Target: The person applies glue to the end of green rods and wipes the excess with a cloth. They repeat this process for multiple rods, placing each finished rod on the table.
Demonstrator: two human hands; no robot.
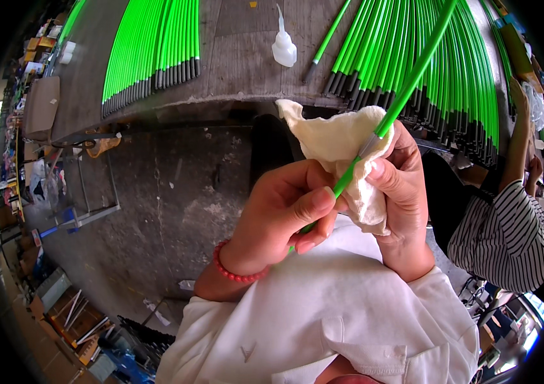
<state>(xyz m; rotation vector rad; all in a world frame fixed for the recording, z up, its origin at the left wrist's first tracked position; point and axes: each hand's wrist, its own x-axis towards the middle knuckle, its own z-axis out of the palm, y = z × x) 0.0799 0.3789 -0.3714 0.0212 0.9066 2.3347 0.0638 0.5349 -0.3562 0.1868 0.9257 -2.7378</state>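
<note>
Leave the left batch of green rods [150, 54] lying side by side on the counter [240, 77]. Stay clear of the translucent nozzle bottle [284, 50], well apart from that batch. Grip the held green rod [405, 89] steadily with the left hand [297, 205], with fingers pinched around its lower length, below the cream cloth [336, 137]; likely better to turn or draw the rod smoothly than to bend it. Fold the cloth evenly about the grey sleeve [369, 146], held aloft in front of the body, between both hands. Press with the right hand [403, 182], with fingers drawn together on the cloth around the rod; probably best to use even, gentle pressure. Mind the upper length, slanting across the right batch of dark-tipped rods [457, 70] in this view, to avoid knocking it.
</note>
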